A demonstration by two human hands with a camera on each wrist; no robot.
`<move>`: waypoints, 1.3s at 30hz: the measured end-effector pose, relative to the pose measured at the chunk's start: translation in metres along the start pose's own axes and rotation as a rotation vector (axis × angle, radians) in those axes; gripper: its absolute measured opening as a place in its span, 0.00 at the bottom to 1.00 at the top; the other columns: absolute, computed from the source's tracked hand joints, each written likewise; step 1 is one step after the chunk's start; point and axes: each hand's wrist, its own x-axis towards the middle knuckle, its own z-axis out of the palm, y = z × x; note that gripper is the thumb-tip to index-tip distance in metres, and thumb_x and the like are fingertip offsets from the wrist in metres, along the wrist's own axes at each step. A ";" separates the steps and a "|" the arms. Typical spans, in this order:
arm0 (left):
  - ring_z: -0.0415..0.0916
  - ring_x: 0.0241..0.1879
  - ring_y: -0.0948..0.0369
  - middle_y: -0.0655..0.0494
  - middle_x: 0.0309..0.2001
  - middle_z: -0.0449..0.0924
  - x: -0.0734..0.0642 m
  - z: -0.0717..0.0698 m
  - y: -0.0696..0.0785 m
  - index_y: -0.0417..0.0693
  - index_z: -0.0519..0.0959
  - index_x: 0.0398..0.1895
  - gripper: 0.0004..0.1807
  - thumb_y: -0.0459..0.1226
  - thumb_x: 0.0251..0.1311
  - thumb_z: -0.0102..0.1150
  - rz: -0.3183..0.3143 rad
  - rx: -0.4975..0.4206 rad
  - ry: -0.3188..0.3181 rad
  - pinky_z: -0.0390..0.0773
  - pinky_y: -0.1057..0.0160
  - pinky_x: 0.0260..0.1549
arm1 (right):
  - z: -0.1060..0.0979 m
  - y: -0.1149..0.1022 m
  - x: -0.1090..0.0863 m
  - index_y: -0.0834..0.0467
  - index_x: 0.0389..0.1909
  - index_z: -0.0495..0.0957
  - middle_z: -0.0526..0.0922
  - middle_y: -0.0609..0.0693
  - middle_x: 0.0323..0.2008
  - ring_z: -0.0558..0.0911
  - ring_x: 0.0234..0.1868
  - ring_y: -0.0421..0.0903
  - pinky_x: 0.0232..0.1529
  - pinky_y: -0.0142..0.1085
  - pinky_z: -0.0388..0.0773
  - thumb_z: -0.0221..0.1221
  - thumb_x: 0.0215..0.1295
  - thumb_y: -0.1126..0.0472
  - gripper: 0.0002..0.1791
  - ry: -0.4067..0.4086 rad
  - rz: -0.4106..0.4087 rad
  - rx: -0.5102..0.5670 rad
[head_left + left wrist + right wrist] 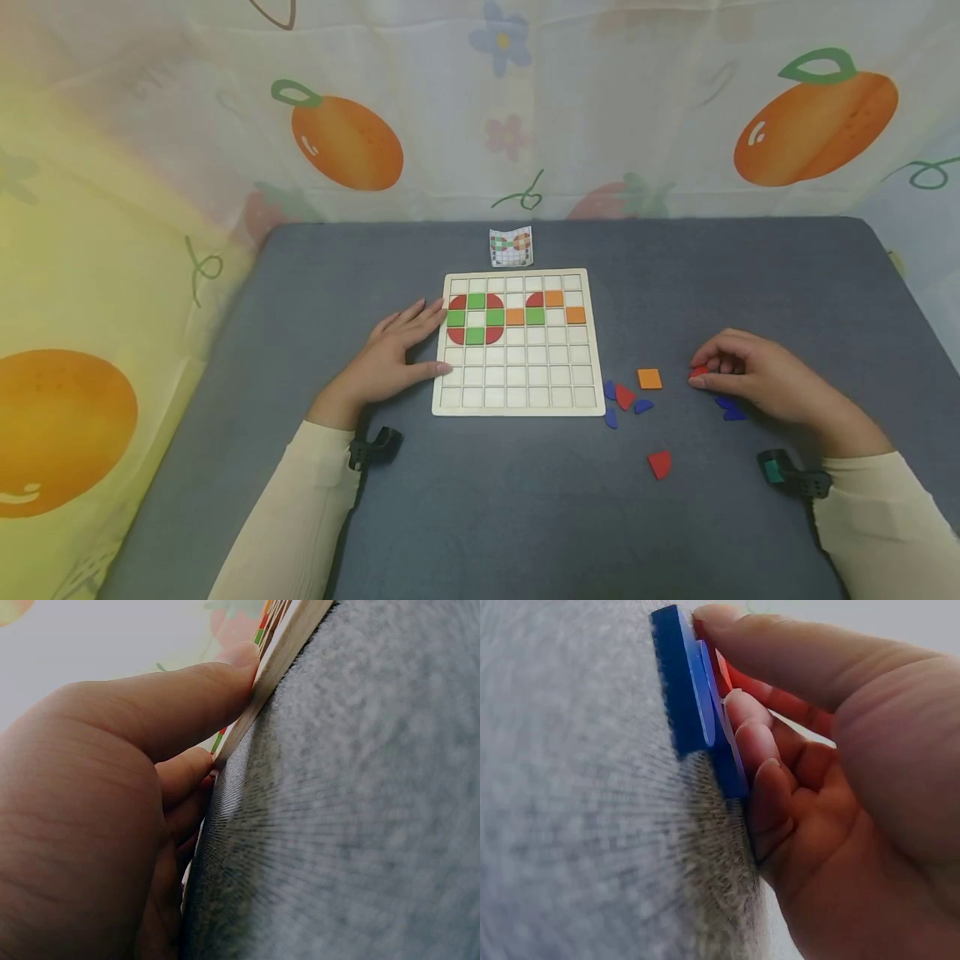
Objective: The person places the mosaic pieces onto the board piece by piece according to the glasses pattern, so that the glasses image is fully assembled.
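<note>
A pale wooden grid board [525, 375] lies on the table, partly filled with red, green and orange tiles in its upper rows. My left hand [386, 358] rests along its left edge, fingers stretched and thumb touching the frame. Off to the right, my right hand [765, 379] pinches a red tile [699, 371] between thumb and fingers, low over the table. Just below that hand lie blue tiles [733, 414], also large in the right wrist view as blue pieces [686, 682]. Most of the pinched tile is hidden by the fingers.
Between board and right hand lie an orange square tile [649, 379], a red tile [624, 397] and several small blue tiles [642, 407]. Nearer the front is another red tile [660, 465]. A small printed pattern card [512, 247] stands behind the board, before a fruit-patterned curtain [450, 50].
</note>
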 end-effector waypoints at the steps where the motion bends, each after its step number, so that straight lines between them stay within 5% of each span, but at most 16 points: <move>1: 0.37 0.86 0.56 0.63 0.87 0.50 0.000 0.000 0.000 0.54 0.57 0.89 0.51 0.58 0.70 0.71 -0.001 -0.001 0.000 0.36 0.42 0.79 | 0.001 0.000 0.000 0.52 0.44 0.88 0.78 0.41 0.36 0.76 0.34 0.39 0.34 0.31 0.73 0.77 0.66 0.67 0.11 0.005 0.001 -0.007; 17: 0.37 0.86 0.55 0.62 0.87 0.50 0.000 -0.001 0.001 0.53 0.57 0.89 0.52 0.57 0.69 0.71 -0.002 -0.007 0.001 0.36 0.41 0.79 | 0.005 -0.005 0.005 0.51 0.37 0.82 0.73 0.44 0.33 0.71 0.29 0.39 0.29 0.36 0.68 0.78 0.64 0.65 0.13 0.073 0.021 -0.074; 22: 0.37 0.86 0.55 0.62 0.87 0.50 -0.001 -0.001 0.002 0.53 0.57 0.89 0.52 0.57 0.69 0.72 -0.002 -0.007 0.003 0.36 0.41 0.79 | 0.006 -0.008 0.006 0.54 0.42 0.84 0.79 0.44 0.31 0.75 0.29 0.40 0.31 0.36 0.71 0.74 0.71 0.62 0.07 0.053 0.125 -0.048; 28: 0.37 0.86 0.56 0.63 0.87 0.49 0.000 -0.001 0.002 0.54 0.57 0.89 0.52 0.57 0.69 0.72 -0.007 -0.003 0.002 0.35 0.41 0.79 | 0.005 -0.009 0.005 0.57 0.51 0.90 0.88 0.49 0.44 0.81 0.38 0.40 0.38 0.29 0.74 0.69 0.77 0.63 0.07 0.094 0.150 -0.022; 34: 0.37 0.86 0.57 0.64 0.87 0.49 0.000 -0.001 0.002 0.54 0.56 0.89 0.52 0.58 0.69 0.71 -0.004 0.001 -0.002 0.35 0.41 0.79 | 0.005 -0.014 0.005 0.57 0.45 0.88 0.86 0.47 0.35 0.79 0.31 0.43 0.32 0.31 0.72 0.71 0.75 0.63 0.03 0.148 0.162 0.037; 39: 0.37 0.86 0.57 0.64 0.87 0.49 0.001 0.000 0.001 0.55 0.57 0.89 0.52 0.57 0.70 0.71 -0.009 -0.005 -0.004 0.36 0.42 0.79 | 0.008 -0.018 0.008 0.58 0.46 0.87 0.88 0.49 0.36 0.82 0.33 0.40 0.35 0.27 0.73 0.71 0.75 0.63 0.05 0.187 0.152 0.072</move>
